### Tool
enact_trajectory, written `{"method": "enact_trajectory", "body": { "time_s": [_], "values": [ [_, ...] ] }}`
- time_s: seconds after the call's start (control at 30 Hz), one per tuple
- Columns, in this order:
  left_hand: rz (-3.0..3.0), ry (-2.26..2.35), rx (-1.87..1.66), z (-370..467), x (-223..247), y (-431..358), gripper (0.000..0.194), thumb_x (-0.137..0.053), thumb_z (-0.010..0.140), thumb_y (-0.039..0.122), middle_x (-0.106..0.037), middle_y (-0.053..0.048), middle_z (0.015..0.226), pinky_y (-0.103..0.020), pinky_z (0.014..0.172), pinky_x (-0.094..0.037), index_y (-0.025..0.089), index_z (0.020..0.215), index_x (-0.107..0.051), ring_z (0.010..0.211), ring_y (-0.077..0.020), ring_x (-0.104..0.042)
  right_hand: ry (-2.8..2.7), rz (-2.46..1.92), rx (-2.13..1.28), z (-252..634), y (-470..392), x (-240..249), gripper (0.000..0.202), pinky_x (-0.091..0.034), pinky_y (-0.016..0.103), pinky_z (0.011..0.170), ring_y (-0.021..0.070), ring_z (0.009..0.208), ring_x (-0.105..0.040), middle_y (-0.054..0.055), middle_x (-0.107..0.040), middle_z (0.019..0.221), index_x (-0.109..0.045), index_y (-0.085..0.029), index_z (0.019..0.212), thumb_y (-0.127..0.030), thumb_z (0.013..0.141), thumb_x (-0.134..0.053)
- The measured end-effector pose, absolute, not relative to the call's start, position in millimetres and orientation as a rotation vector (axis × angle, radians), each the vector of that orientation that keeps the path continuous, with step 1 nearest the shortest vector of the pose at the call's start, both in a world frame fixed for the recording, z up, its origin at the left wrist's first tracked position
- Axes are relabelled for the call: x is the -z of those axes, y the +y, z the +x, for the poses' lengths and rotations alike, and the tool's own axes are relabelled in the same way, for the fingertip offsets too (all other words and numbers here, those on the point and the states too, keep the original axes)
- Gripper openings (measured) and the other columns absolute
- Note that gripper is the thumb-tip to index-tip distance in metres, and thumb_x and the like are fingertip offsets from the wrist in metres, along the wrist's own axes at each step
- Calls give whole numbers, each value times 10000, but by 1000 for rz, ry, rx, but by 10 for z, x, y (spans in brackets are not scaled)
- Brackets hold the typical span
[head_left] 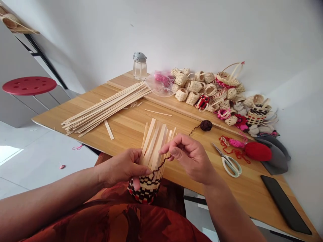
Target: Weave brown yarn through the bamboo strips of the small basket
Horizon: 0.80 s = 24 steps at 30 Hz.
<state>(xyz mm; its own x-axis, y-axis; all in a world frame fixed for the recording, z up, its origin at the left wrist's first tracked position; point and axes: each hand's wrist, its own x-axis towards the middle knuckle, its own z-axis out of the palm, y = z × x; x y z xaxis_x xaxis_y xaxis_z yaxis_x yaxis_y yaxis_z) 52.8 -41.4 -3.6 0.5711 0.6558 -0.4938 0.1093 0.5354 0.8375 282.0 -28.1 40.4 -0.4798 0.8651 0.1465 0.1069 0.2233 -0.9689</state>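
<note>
A small half-woven basket [147, 188] rests at my lap, its lower part a checker of dark brown yarn and pale strips with some red near the bottom. Pale upright strips [153, 144] stand up from its rim. My left hand [128, 168] is closed around the basket's left side, thumb across the front. At the right of the strips, my right hand [188, 154] pinches the dark brown yarn [161, 164], which runs from the weave up to the fingers. The yarn's ball [206, 125] lies on the table beyond, with a strand trailing toward my right hand.
On the wooden table [126, 131] lie a bundle of pale strips [108, 107], scissors [228, 161], a red yarn ball [257, 151] and a black phone [285, 203]. Several small woven baskets [194, 86] pile against the wall, near a glass bottle [139, 67]. A red stool [29, 85] stands left.
</note>
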Motion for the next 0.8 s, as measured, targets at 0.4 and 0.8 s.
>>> {"method": "enact_trajectory", "body": {
  "time_s": [0.4, 0.8],
  "values": [
    [861, 887, -412, 531, 139, -439, 333, -851, 709, 322, -798, -105, 833, -148, 420, -381, 116, 948, -747, 477, -104, -650, -1760, -972, -1283, 2747, -214, -250, 251, -503, 282, 727, 142, 775, -594, 23, -648, 844, -580, -196, 881, -418, 999, -578],
    [972, 876, -332, 516, 130, -402, 385, -823, 732, 476, -781, -106, 728, -176, 367, -204, 121, 857, -742, 391, -93, -587, -1641, -920, -1121, 2789, 57, -635, 270, -490, 237, 562, 151, 764, -637, 58, -677, 945, -636, -195, 828, -434, 857, -757]
  ]
}}
